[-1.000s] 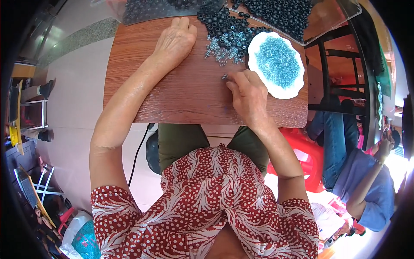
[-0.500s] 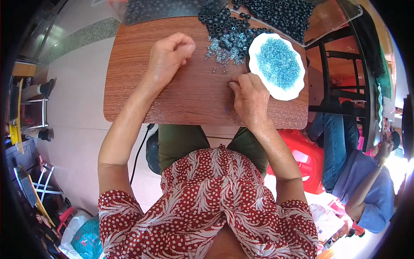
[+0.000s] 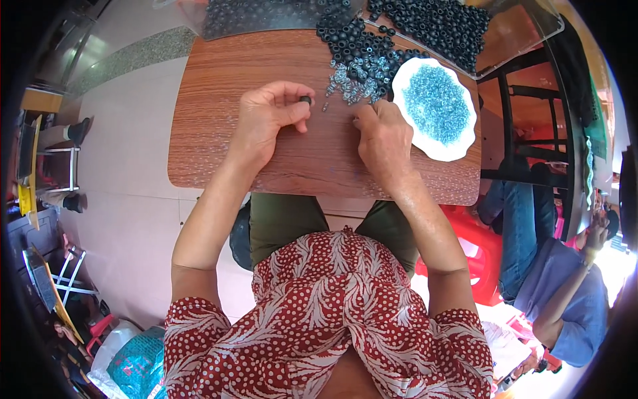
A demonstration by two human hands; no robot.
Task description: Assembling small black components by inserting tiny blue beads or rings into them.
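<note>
Between the thumb and fingers of my left hand [image 3: 266, 123] is a small black bead [image 3: 305, 99], held above the wooden board. To its right, my right hand [image 3: 387, 138] is closed with thumb and fingertips together, just below a heap of clear bluish ring-like pieces [image 3: 357, 78]. Whatever its fingertips hold is too small or hidden to make out. Beside that hand stands a white scalloped plate [image 3: 446, 155] filled with tiny clear blue pieces [image 3: 435, 103]. Loose black beads [image 3: 345, 43] lie behind the clear heap and partly mix with it.
A transparent tray [image 3: 512, 56] of black beads sits at the back right, and another clear container [image 3: 272, 16] of them at the back left. The wooden tabletop [image 3: 206, 126] ends just before my lap. A red stool [image 3: 475, 259] and a seated person [image 3: 558, 286] are at the right.
My left hand has come slightly right and lower, and the black bead now shows in its fingers. My right hand has moved up a little toward the clear pieces. The whole view has shifted slightly.
</note>
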